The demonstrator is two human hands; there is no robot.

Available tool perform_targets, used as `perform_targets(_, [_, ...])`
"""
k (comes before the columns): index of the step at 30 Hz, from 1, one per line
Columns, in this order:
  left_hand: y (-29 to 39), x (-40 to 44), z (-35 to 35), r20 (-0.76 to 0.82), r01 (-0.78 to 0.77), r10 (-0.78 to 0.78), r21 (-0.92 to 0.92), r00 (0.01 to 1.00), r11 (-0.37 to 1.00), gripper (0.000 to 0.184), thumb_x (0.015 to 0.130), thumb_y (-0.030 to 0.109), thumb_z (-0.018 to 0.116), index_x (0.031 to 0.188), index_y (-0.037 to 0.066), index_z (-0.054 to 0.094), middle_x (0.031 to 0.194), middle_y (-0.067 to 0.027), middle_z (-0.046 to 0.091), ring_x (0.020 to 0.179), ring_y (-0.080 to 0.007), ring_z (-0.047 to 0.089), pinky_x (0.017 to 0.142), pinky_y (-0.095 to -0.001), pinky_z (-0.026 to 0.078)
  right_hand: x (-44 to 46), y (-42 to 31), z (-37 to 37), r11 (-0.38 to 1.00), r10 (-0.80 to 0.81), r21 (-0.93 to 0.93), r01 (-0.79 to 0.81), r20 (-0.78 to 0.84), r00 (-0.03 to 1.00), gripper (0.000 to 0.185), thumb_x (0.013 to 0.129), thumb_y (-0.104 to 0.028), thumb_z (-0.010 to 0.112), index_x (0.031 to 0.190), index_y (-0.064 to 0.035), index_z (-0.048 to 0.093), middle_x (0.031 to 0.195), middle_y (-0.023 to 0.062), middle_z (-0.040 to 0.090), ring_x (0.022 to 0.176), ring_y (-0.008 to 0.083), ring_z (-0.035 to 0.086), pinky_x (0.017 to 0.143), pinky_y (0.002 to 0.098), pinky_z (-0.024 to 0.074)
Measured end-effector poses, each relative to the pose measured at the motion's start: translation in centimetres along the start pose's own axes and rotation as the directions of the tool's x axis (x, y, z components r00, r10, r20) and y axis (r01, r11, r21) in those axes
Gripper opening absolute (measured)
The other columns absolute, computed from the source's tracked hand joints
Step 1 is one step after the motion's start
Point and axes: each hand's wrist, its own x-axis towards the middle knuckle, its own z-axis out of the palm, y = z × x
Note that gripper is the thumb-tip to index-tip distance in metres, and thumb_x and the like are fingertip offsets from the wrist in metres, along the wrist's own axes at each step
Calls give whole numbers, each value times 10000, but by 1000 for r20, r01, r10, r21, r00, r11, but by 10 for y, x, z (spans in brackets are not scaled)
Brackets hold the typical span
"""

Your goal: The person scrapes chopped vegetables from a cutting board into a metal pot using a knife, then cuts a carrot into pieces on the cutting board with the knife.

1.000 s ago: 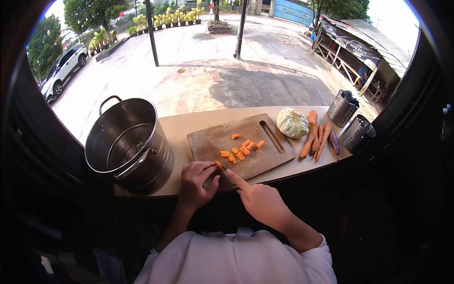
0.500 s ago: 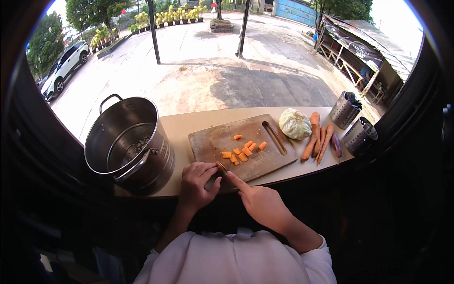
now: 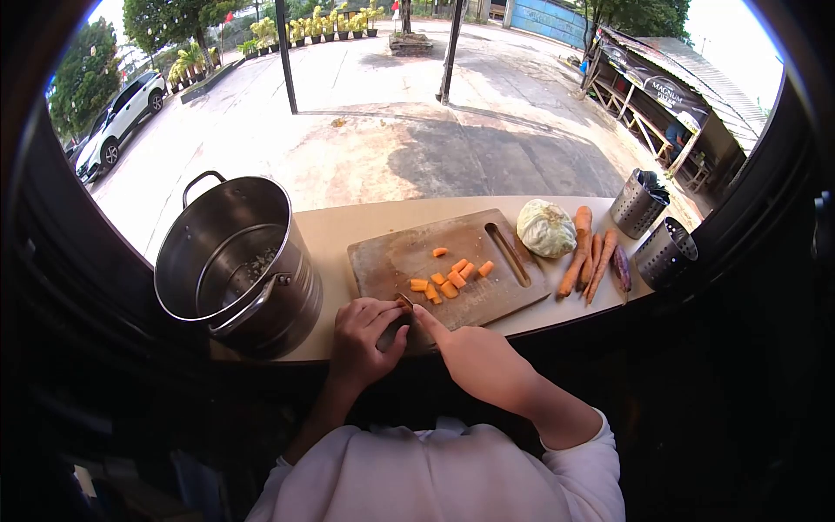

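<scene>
Near the front edge of the wooden cutting board [image 3: 391,248], my left hand [image 3: 367,335] is closed with its fingers bent over a carrot, mostly hidden beneath them. My right hand [image 3: 470,355] grips a knife [image 3: 405,301], its index finger stretched along the top of the blade. The handle is hidden in my palm. The blade's tip lies right beside my left fingertips. Several cut orange carrot pieces [image 3: 457,279] are scattered over the middle of the board, just beyond both hands.
A large steel pot [image 3: 300,300] with small pale bits inside stands at the left. Right of the board are a cabbage [image 3: 546,229], several whole carrots [image 3: 578,248], a purple root vegetable [image 3: 621,267] and two perforated metal holders [image 3: 666,252]. The table's edge [image 3: 522,329] runs along the front.
My right hand and forearm have shifted slightly, with the wrist raised and the knife moved a little at my left fingertips. The left hand stays in place, as do the carrot pieces.
</scene>
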Motion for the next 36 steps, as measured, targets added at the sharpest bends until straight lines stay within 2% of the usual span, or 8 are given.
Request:
perform_targets(4, [0, 1, 0, -12, -2, 2, -10, 1000, 1000, 233, 809, 165, 708, 1027, 88, 734, 1078, -54, 702, 1028, -282, 631, 922, -415, 468, -4, -7, 2, 998, 70, -3, -70, 49, 996, 744, 918, -46, 501, 1601, -109, 213, 681, 196, 640, 631, 385, 663, 615, 489, 538])
perform_targets(10, [1, 1, -1, -21, 6, -7, -8, 1000, 1000, 210, 812, 167, 704, 1002, 84, 739, 1043, -57, 697, 1024, -283, 630, 921, -416, 469, -9, -1, 13, 989, 141, 39, -141, -5, 990, 627, 1002, -184, 509, 1583, -273, 294, 719, 184, 657, 646, 361, 674, 612, 472, 539])
perform_targets(13, [-1, 0, 0, -28, -5, 5, -4, 1000, 1000, 204, 813, 167, 702, 994, 79, 739, 1037, -58, 698, 1010, -283, 631, 910, -417, 469, -14, -4, 12, 987, 158, 30, -158, -24, 987, 578, 1016, -238, 512, 1563, -312, 338, 749, 169, 668, 654, 350, 677, 611, 468, 538])
perform_targets(16, [1, 0, 0, -38, -11, 11, 1, 999, 1000, 207, 813, 167, 700, 994, 77, 743, 1026, -58, 699, 994, -284, 631, 896, -417, 470, -18, -1, 21, 995, 93, -36, -98, -104, 990, 703, 945, -115, 539, 1587, -276, 303, 708, 129, 652, 593, 306, 672, 537, 425, 549])
perform_targets(25, [-4, -3, 3, -29, -24, 26, 42, 999, 999, 223, 829, 215, 709, 1011, 91, 744, 1036, -29, 689, 1005, -247, 632, 892, -404, 460, -25, 1, 26, 998, 55, -10, -58, -184, 981, 632, 990, -202, 554, 1577, -281, 331, 675, 107, 631, 548, 283, 651, 503, 401, 536])
perform_targets(28, [-3, -3, 2, -35, -28, 30, 44, 999, 999, 221, 831, 213, 708, 1008, 87, 744, 1033, -29, 691, 999, -243, 635, 888, -401, 460, -24, -8, 12, 989, 145, -1, -145, -46, 988, 605, 1006, -210, 526, 1572, -292, 328, 776, 142, 671, 677, 317, 680, 618, 435, 547])
perform_targets(31, [-3, -3, 2, -44, -29, 31, 39, 999, 999, 220, 831, 210, 707, 1009, 87, 747, 1026, -28, 697, 989, -237, 639, 885, -397, 460, -26, -4, 18, 997, 74, -21, -78, -140, 987, 620, 995, -199, 546, 1573, -280, 340, 677, 107, 634, 550, 283, 651, 509, 401, 537])
perform_targets(36, [-4, -3, 3, -61, -35, 38, 42, 997, 998, 215, 831, 205, 706, 1005, 91, 760, 998, -20, 708, 977, -226, 643, 877, -390, 462, -26, -3, 18, 997, 53, -41, -59, -133, 990, 622, 991, -183, 540, 1575, -258, 338, 676, 110, 639, 560, 288, 654, 515, 408, 537])
